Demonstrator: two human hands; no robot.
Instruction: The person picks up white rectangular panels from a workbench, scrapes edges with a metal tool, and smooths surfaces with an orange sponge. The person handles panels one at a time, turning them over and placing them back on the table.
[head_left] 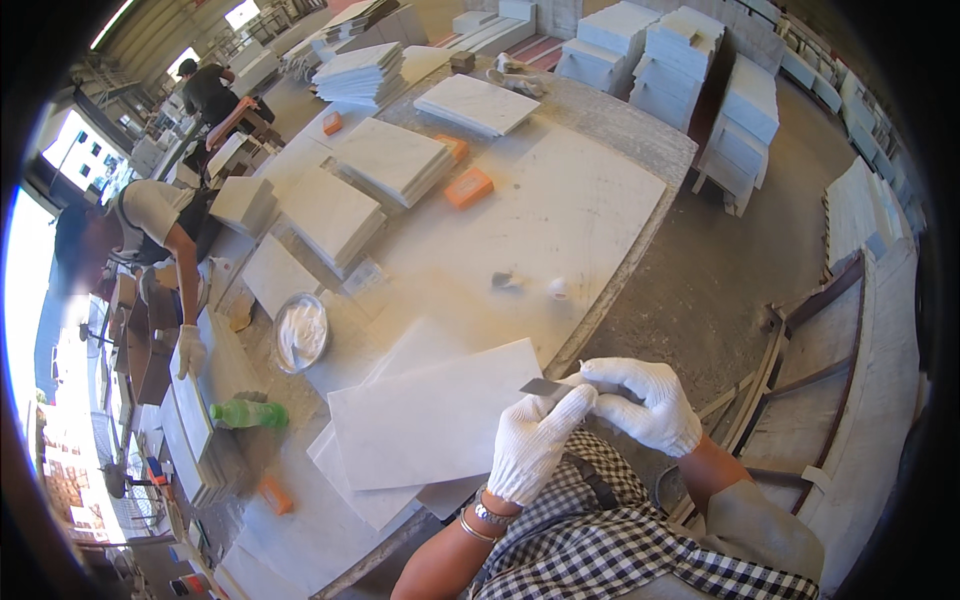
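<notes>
My two hands meet above the near edge of the worktable, both in white knitted gloves. In my left hand (538,440) the fingers are closed in a pinch around a thin, flat grey scraper blade (541,387), whose end sticks out to the left. My right hand (648,402) is closed too, its fingertips against those of the left; what they hold, if anything, is hidden. Just left of my hands lies a white marble tile (435,420), turned askew on other tiles. A round metal bowl (301,332) of white paste sits farther left.
Stacks of white tiles (395,160) and orange blocks (468,188) cover the far table (590,200). A green bottle (250,413) lies at the left. A co-worker (150,225) bends over tiles there; another person (208,95) stands farther back. A metal-framed rack (820,370) is at right.
</notes>
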